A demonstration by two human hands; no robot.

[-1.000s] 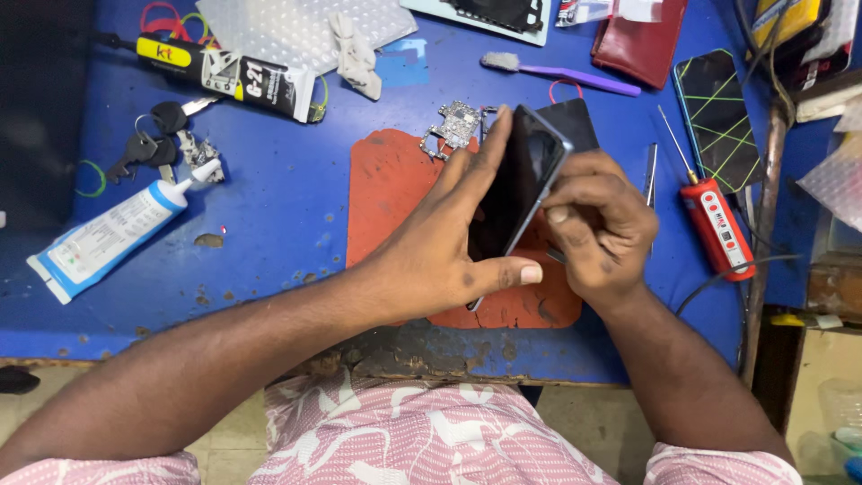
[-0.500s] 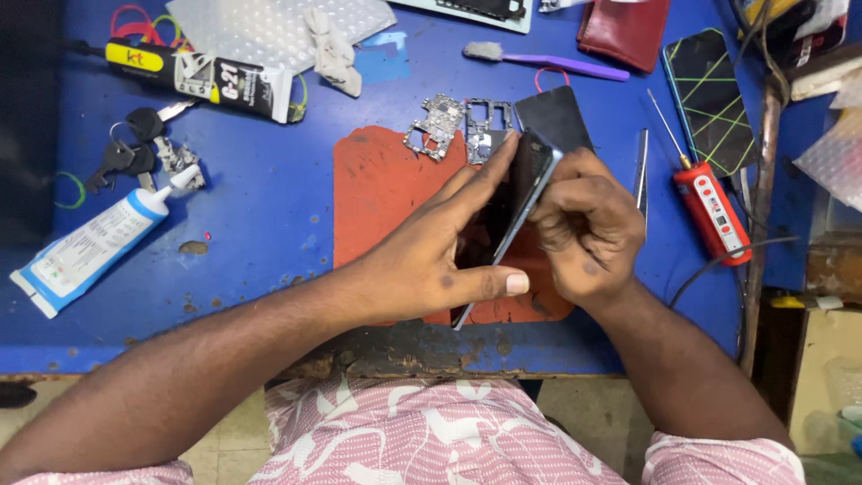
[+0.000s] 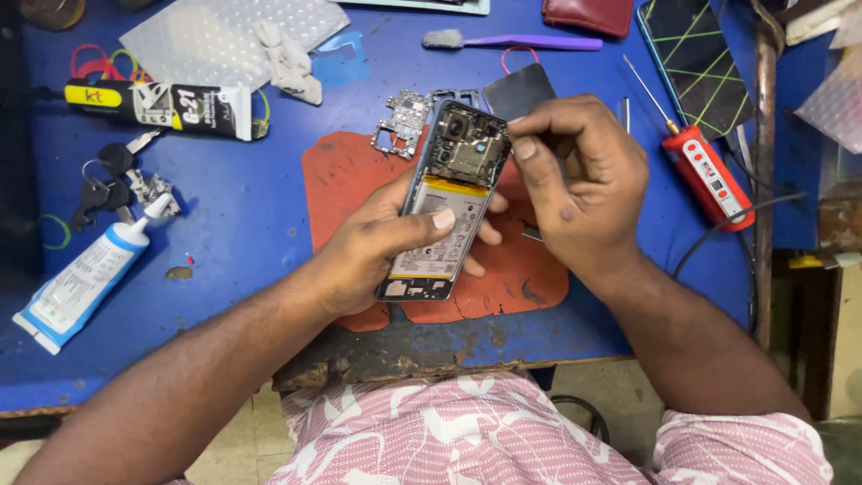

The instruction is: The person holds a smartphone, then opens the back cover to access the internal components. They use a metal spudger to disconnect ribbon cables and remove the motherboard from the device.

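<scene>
Left hand (image 3: 377,247) grips opened phone (image 3: 449,198) (back off, battery showing) over red mat (image 3: 346,171); right hand (image 3: 579,175) fingers pinched shut at phone's top edge, blue tabletop (image 3: 242,224) beneath.

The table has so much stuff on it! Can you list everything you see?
opened phone: 1, back off, held over the mat
mat: 1, orange-red, table centre
table: 1, blue
circuit board: 1, grey, above the mat
white tube: 1, left
black tube: 1, upper left
keys: bunch, left
brush: 1, purple, top
red screwdriver: 1, right
left hand: holds the phone
right hand: fingertips at the phone's top
</scene>
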